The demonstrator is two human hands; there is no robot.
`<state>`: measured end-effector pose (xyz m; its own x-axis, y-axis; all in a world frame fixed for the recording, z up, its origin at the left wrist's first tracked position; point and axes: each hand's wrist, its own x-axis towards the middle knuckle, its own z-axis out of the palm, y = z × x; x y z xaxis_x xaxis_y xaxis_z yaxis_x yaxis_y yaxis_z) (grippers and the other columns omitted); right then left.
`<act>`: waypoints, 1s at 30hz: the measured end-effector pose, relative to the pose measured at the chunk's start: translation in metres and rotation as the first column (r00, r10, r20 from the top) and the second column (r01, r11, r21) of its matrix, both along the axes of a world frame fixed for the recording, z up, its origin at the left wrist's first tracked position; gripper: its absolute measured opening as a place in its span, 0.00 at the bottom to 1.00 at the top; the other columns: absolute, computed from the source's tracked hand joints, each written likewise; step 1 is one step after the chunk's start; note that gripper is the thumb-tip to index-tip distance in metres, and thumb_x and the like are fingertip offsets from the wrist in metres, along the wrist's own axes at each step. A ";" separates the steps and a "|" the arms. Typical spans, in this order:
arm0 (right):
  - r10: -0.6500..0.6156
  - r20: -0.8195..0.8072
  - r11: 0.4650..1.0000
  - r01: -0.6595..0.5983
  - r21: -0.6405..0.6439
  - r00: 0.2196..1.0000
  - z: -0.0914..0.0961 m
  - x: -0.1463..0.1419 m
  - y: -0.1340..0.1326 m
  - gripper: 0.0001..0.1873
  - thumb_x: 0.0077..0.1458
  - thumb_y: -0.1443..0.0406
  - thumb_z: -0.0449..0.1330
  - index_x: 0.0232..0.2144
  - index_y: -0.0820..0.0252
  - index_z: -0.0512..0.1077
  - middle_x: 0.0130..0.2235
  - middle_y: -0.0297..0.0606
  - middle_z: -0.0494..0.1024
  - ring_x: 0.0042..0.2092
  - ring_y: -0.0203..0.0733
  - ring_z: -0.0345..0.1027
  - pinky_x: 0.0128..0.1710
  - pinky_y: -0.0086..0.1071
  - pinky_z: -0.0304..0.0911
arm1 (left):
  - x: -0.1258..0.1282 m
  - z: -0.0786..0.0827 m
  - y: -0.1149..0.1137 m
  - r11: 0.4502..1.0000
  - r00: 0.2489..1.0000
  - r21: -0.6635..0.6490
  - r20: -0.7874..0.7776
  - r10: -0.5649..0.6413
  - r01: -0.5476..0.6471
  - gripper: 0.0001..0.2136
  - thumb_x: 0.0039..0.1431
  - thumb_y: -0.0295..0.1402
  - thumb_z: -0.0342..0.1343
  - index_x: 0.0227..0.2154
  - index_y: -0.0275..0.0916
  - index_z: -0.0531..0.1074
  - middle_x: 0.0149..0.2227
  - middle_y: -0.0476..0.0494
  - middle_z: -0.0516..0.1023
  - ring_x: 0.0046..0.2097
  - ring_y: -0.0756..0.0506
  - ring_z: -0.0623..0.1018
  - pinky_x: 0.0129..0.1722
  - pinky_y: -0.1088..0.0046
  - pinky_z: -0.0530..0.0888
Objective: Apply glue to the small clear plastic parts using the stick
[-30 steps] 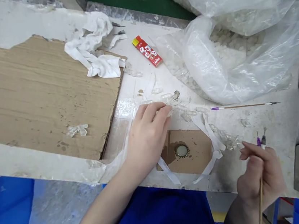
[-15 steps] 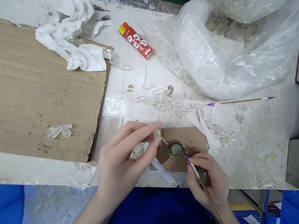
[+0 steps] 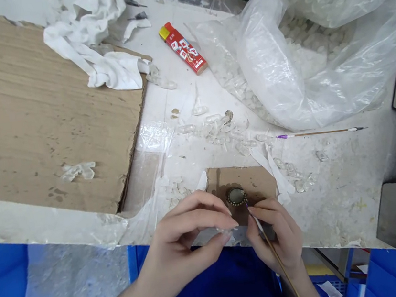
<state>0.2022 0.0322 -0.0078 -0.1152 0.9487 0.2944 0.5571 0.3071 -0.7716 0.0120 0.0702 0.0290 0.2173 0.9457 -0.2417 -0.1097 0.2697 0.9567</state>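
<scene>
My right hand [image 3: 275,230] pinches a slim brush [image 3: 273,251] with a brown handle and a white and purple front part. Its tip is at the near right rim of a small round cap [image 3: 236,196], which has a scalloped edge and a greyish middle. The cap sits on a small piece of cardboard [image 3: 259,177], with a dark wet-looking stain around it. Left of the brush, my left hand [image 3: 191,241] is closed in a pinch on a small clear plastic piece [image 3: 228,230], mostly hidden by thumb and fingers.
Several clear plastic pieces [image 3: 217,129] are scattered beyond the hands. A second brush [image 3: 322,132] lies at right. Behind stand a large plastic bag [image 3: 270,62] of pieces and a red box [image 3: 183,49]. A white cloth [image 3: 112,67] lies on a large cardboard sheet [image 3: 35,120].
My left hand has moved toward me and slightly right, from beside the cap to nearer the table edge, still pinching the clear piece. My right hand has barely moved.
</scene>
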 end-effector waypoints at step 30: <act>-0.147 -0.706 0.986 0.050 -0.156 0.693 0.028 -0.015 -0.007 0.07 0.70 0.68 0.57 0.47 0.57 0.75 0.29 0.31 0.65 0.27 0.39 0.62 0.23 0.34 0.63 | 0.010 0.006 -0.016 0.991 0.989 -0.127 0.148 -0.021 0.040 0.07 0.67 0.33 0.65 0.44 0.48 0.87 0.35 0.42 0.89 0.31 0.46 0.87 0.33 0.77 0.86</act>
